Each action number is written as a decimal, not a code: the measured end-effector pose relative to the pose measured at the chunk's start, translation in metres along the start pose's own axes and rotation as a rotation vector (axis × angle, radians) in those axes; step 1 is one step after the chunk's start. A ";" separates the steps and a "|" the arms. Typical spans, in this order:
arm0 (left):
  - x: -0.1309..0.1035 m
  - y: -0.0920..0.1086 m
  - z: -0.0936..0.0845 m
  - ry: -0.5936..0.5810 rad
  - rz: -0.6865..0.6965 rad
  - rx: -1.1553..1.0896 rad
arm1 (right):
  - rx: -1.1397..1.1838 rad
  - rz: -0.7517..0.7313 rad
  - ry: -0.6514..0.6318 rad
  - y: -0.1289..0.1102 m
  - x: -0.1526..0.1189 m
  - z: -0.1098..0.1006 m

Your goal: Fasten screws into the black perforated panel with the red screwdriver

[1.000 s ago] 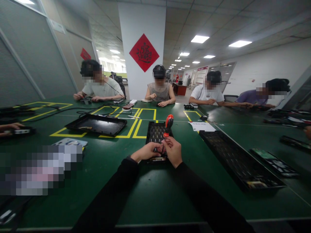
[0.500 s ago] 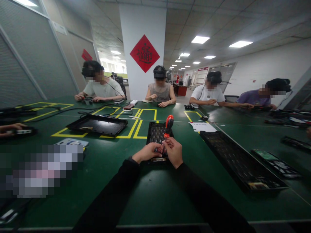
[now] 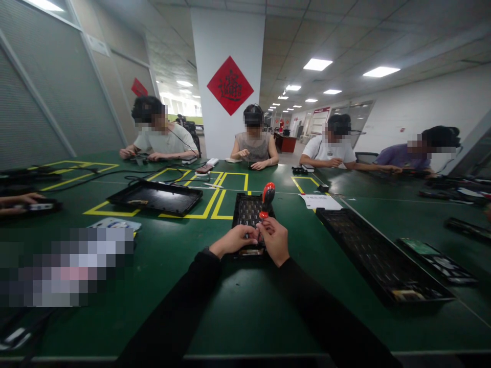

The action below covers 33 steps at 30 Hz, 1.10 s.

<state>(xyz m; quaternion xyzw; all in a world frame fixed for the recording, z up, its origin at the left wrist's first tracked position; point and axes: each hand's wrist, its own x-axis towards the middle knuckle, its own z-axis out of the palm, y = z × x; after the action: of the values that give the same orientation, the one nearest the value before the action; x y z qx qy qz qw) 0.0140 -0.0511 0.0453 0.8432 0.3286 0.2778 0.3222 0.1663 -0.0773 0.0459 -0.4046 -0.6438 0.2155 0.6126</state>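
A red and black screwdriver (image 3: 268, 195) stands nearly upright over a black ribbed tray-like casing (image 3: 247, 208) in front of me. My right hand (image 3: 276, 240) has its fingers closed round the screwdriver's lower part, just beneath the handle. On the casing's near part rests my left hand (image 3: 235, 241), its thumb and fingers pinched together close to the screwdriver's shaft. What the left fingertips hold, if anything, is too small to make out. The screwdriver's tip is hidden between the hands.
A shallow black casing (image 3: 161, 197) lies at the left, a long black casing (image 3: 379, 253) at the right. Near the latter are white paper (image 3: 320, 201) and a part with a green board (image 3: 437, 260). Cables cross the green table (image 3: 245, 317). Several people sit around it.
The whole view has shifted slightly. Both hands and the screwdriver keep nearly the same place over the casing.
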 end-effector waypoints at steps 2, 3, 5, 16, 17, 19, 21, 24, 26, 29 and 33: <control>0.001 -0.002 0.001 0.017 -0.011 0.023 | -0.004 0.000 -0.004 0.000 0.000 0.000; 0.001 -0.003 0.002 0.025 -0.017 0.036 | -0.008 -0.001 -0.006 0.000 0.000 0.000; 0.001 -0.005 0.003 0.038 -0.027 0.059 | -0.017 0.000 -0.010 0.000 0.000 0.000; 0.001 -0.001 0.001 0.009 -0.011 -0.022 | -0.022 -0.010 -0.011 0.001 0.000 0.000; 0.001 -0.001 0.001 0.000 0.001 -0.032 | -0.023 -0.008 -0.009 0.002 0.000 0.000; 0.001 -0.001 0.000 0.000 0.011 -0.034 | -0.029 -0.007 -0.006 0.002 0.000 0.000; 0.001 -0.002 0.001 0.013 0.005 -0.021 | -0.032 -0.008 -0.015 0.001 0.000 0.000; 0.001 -0.004 0.002 0.038 -0.007 0.010 | -0.042 -0.006 -0.039 0.000 0.000 -0.001; 0.001 -0.004 0.002 0.046 -0.012 0.023 | -0.043 -0.004 -0.057 0.000 0.000 -0.001; 0.001 -0.004 0.003 0.054 -0.019 0.029 | -0.016 0.003 -0.073 0.001 0.000 -0.001; 0.001 -0.002 0.002 0.067 -0.026 0.020 | 0.070 0.019 -0.076 0.001 0.000 -0.001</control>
<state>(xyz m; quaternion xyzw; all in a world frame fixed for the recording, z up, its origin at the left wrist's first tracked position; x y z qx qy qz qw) 0.0156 -0.0500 0.0425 0.8323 0.3528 0.2984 0.3062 0.1670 -0.0771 0.0455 -0.3807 -0.6549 0.2590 0.5993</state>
